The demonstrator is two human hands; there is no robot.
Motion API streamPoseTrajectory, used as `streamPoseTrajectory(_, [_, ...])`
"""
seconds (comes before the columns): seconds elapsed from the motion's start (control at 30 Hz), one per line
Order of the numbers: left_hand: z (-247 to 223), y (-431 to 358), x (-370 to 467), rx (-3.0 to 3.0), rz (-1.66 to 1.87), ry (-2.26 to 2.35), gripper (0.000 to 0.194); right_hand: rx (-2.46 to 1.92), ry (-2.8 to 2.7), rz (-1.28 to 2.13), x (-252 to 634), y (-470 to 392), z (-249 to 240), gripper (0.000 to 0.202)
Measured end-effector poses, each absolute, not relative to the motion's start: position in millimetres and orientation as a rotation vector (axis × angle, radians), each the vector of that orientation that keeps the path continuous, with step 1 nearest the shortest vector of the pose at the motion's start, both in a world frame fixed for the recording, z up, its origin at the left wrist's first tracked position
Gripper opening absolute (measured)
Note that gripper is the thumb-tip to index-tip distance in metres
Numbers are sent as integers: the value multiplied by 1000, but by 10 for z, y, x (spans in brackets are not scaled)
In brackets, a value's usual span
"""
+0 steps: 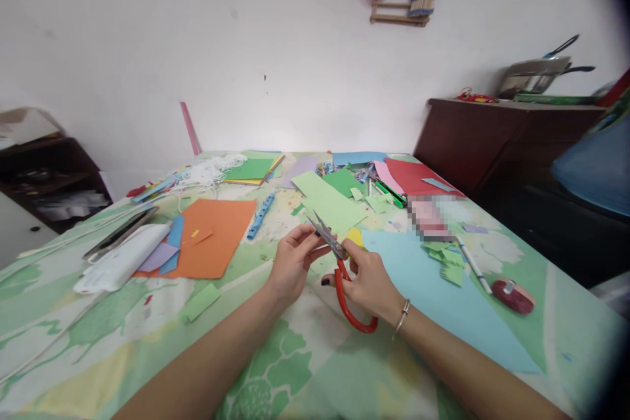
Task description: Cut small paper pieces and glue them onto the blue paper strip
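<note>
My right hand [370,275] grips a pair of scissors [355,315] by its red handles. The metal blades point up and left, slightly parted at the tips. Close beside them, my left hand [293,259] has thumb and fingers pinched together at the blades. Whatever lies between those fingertips is too small and too covered to make out. Beyond both hands lies a light green paper strip [327,200]. A large light blue sheet [443,295] extends under and right of my right hand. An orange sheet [221,236] lies to the left.
A blue pen-like stick [261,215], a white power strip [123,259] and a phone [121,233] are on the left. Green paper scraps [450,262], a white marker [474,265] and a dark red oval object [512,295] lie right. A green cutter [390,194] rests farther back.
</note>
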State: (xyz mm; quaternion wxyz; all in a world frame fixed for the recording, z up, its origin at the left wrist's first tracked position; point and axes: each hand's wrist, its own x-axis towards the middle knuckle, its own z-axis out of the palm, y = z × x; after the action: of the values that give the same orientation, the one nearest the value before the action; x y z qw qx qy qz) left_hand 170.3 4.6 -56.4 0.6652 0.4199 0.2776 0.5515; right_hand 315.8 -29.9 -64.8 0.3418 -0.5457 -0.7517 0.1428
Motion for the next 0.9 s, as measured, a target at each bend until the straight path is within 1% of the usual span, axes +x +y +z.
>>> streamPoseTrajectory(0.23, [-532,64,1672,998,1264,670,12,-1405,-1961,385,3160,-302,-611,21])
streamPoseTrajectory(0.4, [-506,116,1623,1066,1247,767,17,-1391,-1961,465,3192,-281,-600,25])
streamPoseTrajectory(0.53, [-482,166,1571,1119,1198,774,17,-1380,-1966,499,3223,-258,-591,27])
streamPoseTrajectory(0.9, [-429,253,1464,1199,1084,772,15,-1372,-2007,546,3283,-251,-541,22])
